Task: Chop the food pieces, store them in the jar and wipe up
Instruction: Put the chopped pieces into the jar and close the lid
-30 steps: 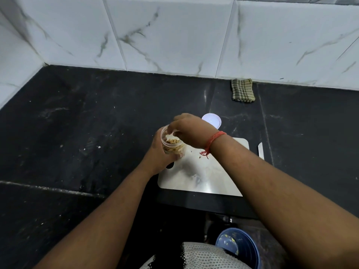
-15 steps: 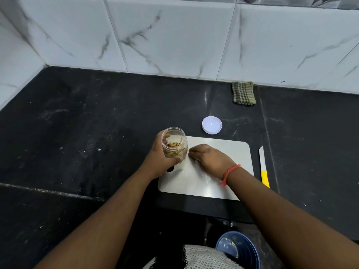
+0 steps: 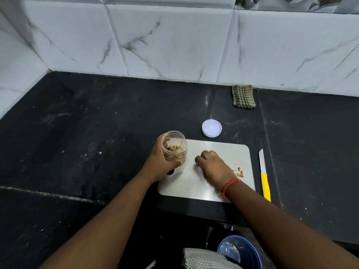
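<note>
Fingers of the left hand [image 3: 158,164] curl around the clear jar [image 3: 174,146] of chopped pieces at the board's [image 3: 223,152] nine o'clock edge, while the right hand [image 3: 214,167], fingers bunched, pinches at the board, loose pieces [image 3: 240,172] lying at its three o'clock.

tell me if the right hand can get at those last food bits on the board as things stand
Probably yes: the food bits lie bare on the cutting board just beside the right hand, with nothing between them.

Right hand [image 3: 214,166] hides its fingertips (whether holding food, unclear).
</note>
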Motion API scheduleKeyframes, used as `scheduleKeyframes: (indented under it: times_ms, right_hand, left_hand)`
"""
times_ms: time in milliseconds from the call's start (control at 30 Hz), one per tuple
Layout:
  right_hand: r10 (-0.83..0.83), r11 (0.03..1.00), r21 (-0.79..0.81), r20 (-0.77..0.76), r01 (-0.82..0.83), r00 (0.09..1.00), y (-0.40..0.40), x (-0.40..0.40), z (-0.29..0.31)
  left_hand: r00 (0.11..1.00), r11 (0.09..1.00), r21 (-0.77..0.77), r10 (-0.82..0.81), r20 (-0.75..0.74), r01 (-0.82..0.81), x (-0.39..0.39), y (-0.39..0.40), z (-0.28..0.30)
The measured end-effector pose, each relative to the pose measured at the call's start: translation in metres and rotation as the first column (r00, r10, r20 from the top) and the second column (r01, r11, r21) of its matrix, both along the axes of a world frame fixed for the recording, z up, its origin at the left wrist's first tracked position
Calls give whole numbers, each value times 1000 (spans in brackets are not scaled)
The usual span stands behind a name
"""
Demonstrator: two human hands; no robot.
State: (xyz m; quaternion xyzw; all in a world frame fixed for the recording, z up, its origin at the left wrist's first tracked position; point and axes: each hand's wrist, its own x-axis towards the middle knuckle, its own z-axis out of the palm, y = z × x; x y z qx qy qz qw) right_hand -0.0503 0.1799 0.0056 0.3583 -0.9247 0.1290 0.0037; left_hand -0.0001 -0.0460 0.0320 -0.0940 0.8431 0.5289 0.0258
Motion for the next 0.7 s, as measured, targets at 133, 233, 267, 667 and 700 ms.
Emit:
scheduleKeyframes:
  times_ms: [133,233,267,667,700]
  right_hand:
    - [-107,991,-68,106,115,989,-4,-1,2]
    - [-235,863,-392,247,319,940,-17,-7,31]
    - [-249,805,-488,237,337,939,-25,-9,44]
    - [84,933,-347,-43,-94,996,-79,-28,112]
    - [12,901,-435,28,2,1000,-77,-32,112]
  left_hand:
    - [1000,1000,2,3,1,-3,0,0,1]
    - [1000,1000,8,5,-7,-5,0,0,1]
    - [1000,1000,11,4,-12,-4,0,0,2]
    - [1000,998,65,-15,-27,17,-1,1,4]
    - [999,998,69,-6,-31,8,0,0,2]
